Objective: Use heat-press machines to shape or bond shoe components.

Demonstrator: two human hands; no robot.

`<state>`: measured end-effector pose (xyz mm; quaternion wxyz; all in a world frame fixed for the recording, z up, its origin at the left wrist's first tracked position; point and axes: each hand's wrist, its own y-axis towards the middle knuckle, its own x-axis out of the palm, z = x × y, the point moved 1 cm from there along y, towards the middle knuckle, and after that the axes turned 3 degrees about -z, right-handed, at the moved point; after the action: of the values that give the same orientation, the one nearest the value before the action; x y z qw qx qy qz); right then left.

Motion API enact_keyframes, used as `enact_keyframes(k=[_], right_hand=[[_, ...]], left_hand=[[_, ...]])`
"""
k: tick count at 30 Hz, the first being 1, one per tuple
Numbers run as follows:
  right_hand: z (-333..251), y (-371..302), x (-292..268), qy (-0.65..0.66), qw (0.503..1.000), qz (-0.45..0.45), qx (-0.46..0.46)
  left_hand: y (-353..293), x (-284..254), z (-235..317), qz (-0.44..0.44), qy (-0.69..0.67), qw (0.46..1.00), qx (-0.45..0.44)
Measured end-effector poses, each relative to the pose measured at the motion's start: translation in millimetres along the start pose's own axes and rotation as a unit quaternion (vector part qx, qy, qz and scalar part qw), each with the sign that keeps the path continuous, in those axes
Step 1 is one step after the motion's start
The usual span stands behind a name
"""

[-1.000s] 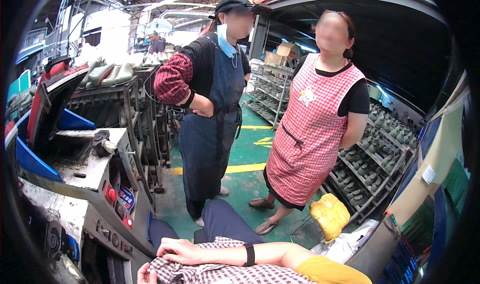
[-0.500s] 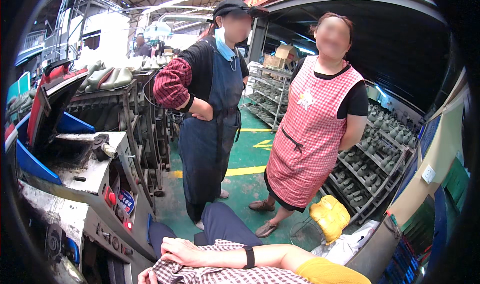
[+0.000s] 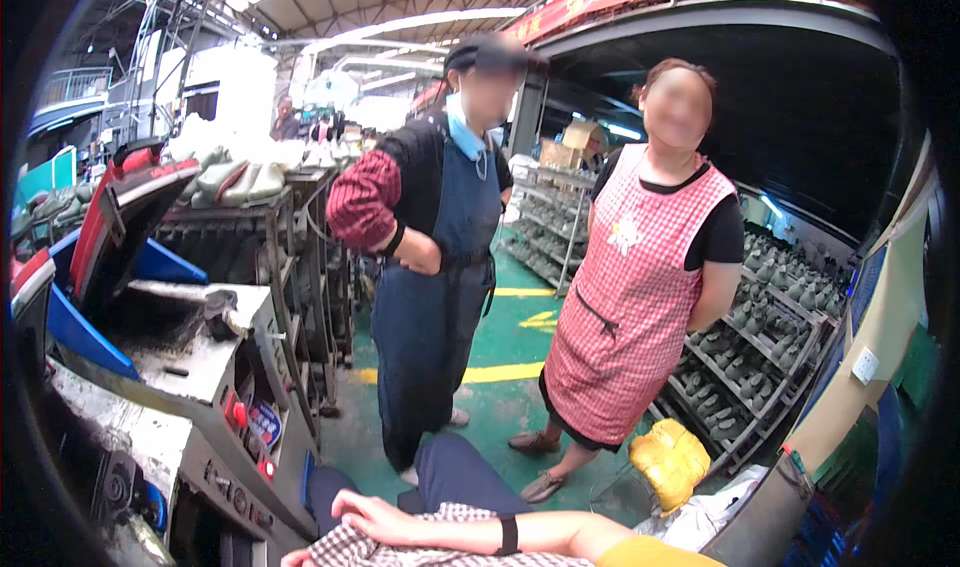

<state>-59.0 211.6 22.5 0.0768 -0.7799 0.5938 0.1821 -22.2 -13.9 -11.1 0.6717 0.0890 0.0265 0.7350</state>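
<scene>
My right hand (image 3: 372, 518) rests over my lap, on the brown-and-white checked cloth (image 3: 335, 549) I wear. Its fingers are loosely bent and slightly apart, with nothing visible in them. The forearm reaches in from the lower right, with a black band (image 3: 509, 535) at the wrist and a yellow sleeve (image 3: 650, 553). Of my left hand (image 3: 297, 559), only a small part shows at the bottom edge beside the same cloth; its fingers are mostly cut off. My dark trouser legs (image 3: 455, 475) extend forward below the two people.
A person in a dark blue apron (image 3: 425, 307) and another in a pink checked apron (image 3: 630, 307) stand facing me. Machines with red-and-blue raised parts (image 3: 130, 207) stand at left. Shoe racks (image 3: 765, 342) and a yellow cushion (image 3: 670, 465) are at right.
The view has tilted up a little, so most things sit lower and slightly to the right. My right hand's fingers have lifted and spread somewhat; my left hand has slipped mostly out of frame.
</scene>
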Motion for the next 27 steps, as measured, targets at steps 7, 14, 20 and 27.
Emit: enact_keyframes(k=[7,14,20,27], right_hand=[[-11.1,6.5,-12.8,0.033,0.999,0.019,-0.025],[-1.3,-2.7,2.2,0.075,0.997,-0.013,0.024],[-15.1,-3.4,-6.8,0.051,0.998,-0.023,0.038],[-15.4,-4.8,-7.6,-0.052,0.998,-0.018,0.03]], left_hand=[[3.4,10.8,9.8,-0.011,-0.023,0.997,-0.066],[-2.8,0.2,-31.8,0.012,-0.062,0.995,-0.079],[-1.3,4.3,-16.7,0.005,-0.056,0.995,-0.087],[-0.8,9.8,-7.0,0.018,-0.065,0.992,-0.104]])
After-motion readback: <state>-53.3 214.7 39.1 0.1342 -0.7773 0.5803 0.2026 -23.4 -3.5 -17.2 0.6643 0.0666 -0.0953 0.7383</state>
